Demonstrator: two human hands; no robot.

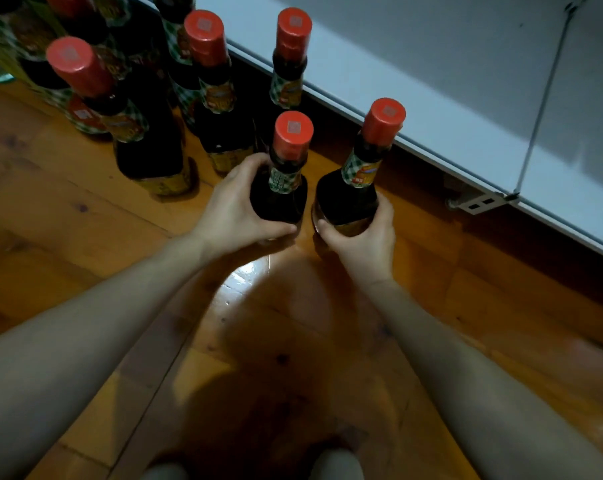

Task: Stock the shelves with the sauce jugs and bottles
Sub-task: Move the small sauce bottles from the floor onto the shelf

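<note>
On the wooden floor (pixel 85 244), just near of the white shelf (pixel 431 81): wrapping the left grip (pixel 239 211) round the body of one dark, red-capped bottle (pixel 281 195), thumb curling on the near side. Clasping the right grip (pixel 364 237) round the base of a second bottle (pixel 350 195), tilting it right toward the shelf. Keeping both close together, side by side; not telling whether resting or lifted. Leaving more bottles (pixel 220 109) standing far and left, untouched.

Two held bottles (pixel 279 199) stand before others (pixel 220 98), shelf (pixel 431 109) right.
</note>
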